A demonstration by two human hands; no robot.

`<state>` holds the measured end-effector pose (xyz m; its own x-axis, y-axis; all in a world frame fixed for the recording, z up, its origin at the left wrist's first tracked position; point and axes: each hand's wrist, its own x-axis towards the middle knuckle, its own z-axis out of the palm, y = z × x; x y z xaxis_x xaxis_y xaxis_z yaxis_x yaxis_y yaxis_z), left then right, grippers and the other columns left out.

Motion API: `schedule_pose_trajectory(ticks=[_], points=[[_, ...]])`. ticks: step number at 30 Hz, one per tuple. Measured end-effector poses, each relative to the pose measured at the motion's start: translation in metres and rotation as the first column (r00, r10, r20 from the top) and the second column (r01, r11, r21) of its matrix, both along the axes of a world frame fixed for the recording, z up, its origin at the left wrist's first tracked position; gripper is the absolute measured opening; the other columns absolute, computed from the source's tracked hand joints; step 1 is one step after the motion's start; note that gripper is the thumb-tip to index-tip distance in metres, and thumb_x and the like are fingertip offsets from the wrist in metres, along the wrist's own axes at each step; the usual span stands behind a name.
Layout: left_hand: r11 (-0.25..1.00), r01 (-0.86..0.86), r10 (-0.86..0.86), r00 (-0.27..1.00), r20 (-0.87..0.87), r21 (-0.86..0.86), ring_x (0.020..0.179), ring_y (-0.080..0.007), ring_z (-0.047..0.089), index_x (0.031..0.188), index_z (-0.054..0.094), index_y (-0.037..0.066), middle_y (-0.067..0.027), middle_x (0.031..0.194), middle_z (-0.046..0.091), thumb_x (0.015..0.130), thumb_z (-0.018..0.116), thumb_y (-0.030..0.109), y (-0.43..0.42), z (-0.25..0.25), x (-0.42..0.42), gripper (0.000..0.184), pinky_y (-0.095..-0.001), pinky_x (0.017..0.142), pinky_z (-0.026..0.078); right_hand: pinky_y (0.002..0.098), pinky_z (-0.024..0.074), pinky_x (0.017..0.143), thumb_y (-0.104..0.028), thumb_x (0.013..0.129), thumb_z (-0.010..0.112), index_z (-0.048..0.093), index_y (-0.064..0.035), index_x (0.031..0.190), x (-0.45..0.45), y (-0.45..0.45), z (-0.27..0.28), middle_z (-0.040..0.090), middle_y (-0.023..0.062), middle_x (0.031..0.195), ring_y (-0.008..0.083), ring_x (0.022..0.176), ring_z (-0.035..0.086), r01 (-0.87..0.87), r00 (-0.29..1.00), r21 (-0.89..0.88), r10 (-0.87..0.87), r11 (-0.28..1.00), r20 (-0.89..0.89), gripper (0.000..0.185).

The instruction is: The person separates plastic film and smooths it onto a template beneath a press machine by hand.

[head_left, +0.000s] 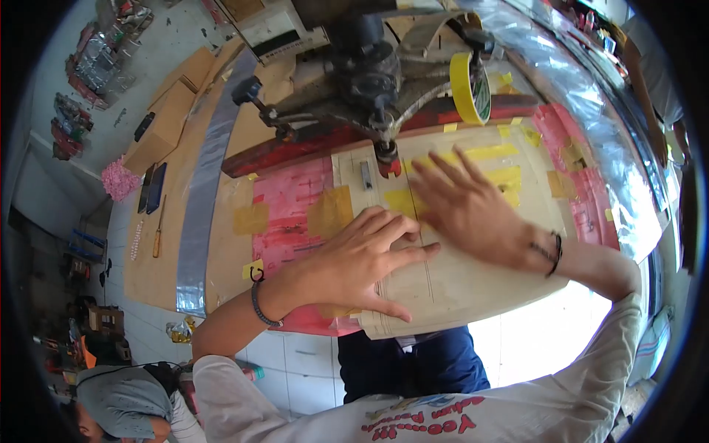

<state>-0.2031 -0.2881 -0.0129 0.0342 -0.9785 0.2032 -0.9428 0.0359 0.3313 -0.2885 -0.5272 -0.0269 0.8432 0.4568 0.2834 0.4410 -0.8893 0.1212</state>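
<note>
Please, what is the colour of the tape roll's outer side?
The outer side of the tape roll is yellow, best seen in the head view.

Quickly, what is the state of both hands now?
Left hand: open, fingers bent, no held thing visible.
Right hand: open, fingers spread, no held thing visible.

The board [473, 292] is lying at the near side of the surface [164, 280], with the machine [365, 70] standing behind it and the tape roll [463, 90] sitting at the machine's right side. A small metal piece [365, 175] is lying on the board, left of the machine's foot [388, 167]. Farther left, the screwdriver [156, 246] is lying on the surface, with the box [161, 125] resting behind it.
</note>
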Motion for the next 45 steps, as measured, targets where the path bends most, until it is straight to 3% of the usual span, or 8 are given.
schedule_pose_trajectory(ticks=[1,5,8,14,23,29,35,45], points=[[1.0,-0.007,0.007,1.0,0.006,0.006,0.118,-0.0353,0.051,0.134,0.069,0.01,-0.0147,0.122,0.053,0.077,0.081,0.065,0.001,-0.003,0.001,0.08,-0.0474,0.109,0.039,0.0547,0.0301,0.125,-0.029,0.102,0.057,0.056,0.0011,0.144,-0.005,0.003,0.005,0.053,0.0235,0.152,0.0366,0.149,0.044,-0.017,1.0,-0.076,0.018,0.997,0.017,0.051],[0.998,-0.043,0.048,0.991,0.128,-0.034,0.121,-0.0368,0.052,0.133,0.069,0.007,-0.0176,0.125,0.054,0.083,0.077,0.065,-0.002,-0.008,-0.004,0.077,-0.0486,0.109,0.041,0.0513,0.0389,0.12,-0.024,0.102,0.058,0.056,0.0028,0.142,-0.019,0.004,0.002,0.055,0.0242,0.149,0.0401,0.144,0.049,-0.02,0.991,0.122,0.036,0.992,-0.131,0.049],[0.995,-0.077,0.088,0.981,0.174,-0.069,0.122,-0.0374,0.052,0.133,0.067,0.003,-0.0189,0.127,0.054,0.085,0.074,0.066,-0.004,-0.012,-0.007,0.08,-0.0498,0.108,0.043,0.0519,0.0334,0.124,-0.039,0.107,0.053,0.051,0.0048,0.147,-0.015,-0.005,-0.001,0.05,0.0267,0.154,0.0425,0.148,0.043,-0.042,0.98,0.24,0.087,0.97,-0.177,0.059],[0.992,-0.099,0.108,0.987,0.115,-0.082,0.119,-0.037,0.053,0.135,0.065,0.0,-0.0192,0.127,0.053,0.087,0.072,0.066,-0.006,-0.012,-0.003,0.082,-0.049,0.107,0.044,0.0536,0.0211,0.129,-0.065,0.105,0.042,0.042,0.009,0.152,-0.011,-0.013,0.003,0.039,0.0293,0.161,0.043,0.154,0.032,-0.105,0.962,0.228,0.157,0.968,-0.223,0.087],[0.989,-0.051,0.058,0.997,0.045,-0.141,0.114,-0.0344,0.056,0.126,0.07,0.003,-0.0166,0.12,0.056,0.09,0.073,0.055,-0.002,-0.015,0.001,0.063,-0.0471,0.1,0.047,0.0546,0.0296,0.126,-0.049,0.103,0.058,0.054,0.0051,0.144,-0.013,-0.008,0.009,0.048,0.029,0.155,0.0433,0.149,0.042,-0.096,0.958,0.309,0.172,0.946,-0.231,0.068],[0.941,-0.2,0.244,0.96,0.136,-0.272,0.111,-0.0342,0.059,0.111,0.072,0.005,-0.0149,0.115,0.059,0.089,0.079,0.044,-0.002,-0.013,0.003,0.046,-0.0468,0.097,0.05,0.0546,0.0292,0.126,-0.047,0.103,0.059,0.055,0.0048,0.144,-0.012,-0.008,0.012,0.049,0.0287,0.155,0.0428,0.149,0.042,-0.086,0.952,0.329,0.175,0.94,-0.252,0.066],[0.958,-0.132,0.158,0.984,0.084,-0.256,0.116,-0.0352,0.064,0.112,0.073,0.004,-0.0178,0.122,0.063,0.087,0.081,0.043,-0.001,-0.015,-0.002,0.047,-0.0478,0.098,0.053,0.0539,0.0296,0.126,-0.044,0.103,0.061,0.055,0.0039,0.145,-0.012,-0.007,0.009,0.049,0.0284,0.154,0.0423,0.149,0.042,-0.082,0.956,0.329,0.168,0.941,-0.242,0.064],[0.956,-0.183,0.213,0.97,0.114,-0.228,0.12,-0.0359,0.064,0.117,0.073,0.0,-0.0193,0.127,0.064,0.086,0.08,0.046,-0.003,-0.015,-0.003,0.055,-0.0471,0.103,0.053,0.0497,0.0206,0.13,-0.042,0.104,0.057,0.039,0.0073,0.155,-0.01,-0.007,0.01,0.033,0.027,0.166,0.0386,0.157,0.028,-0.033,0.941,0.265,0.119,0.964,-0.317,0.073]])
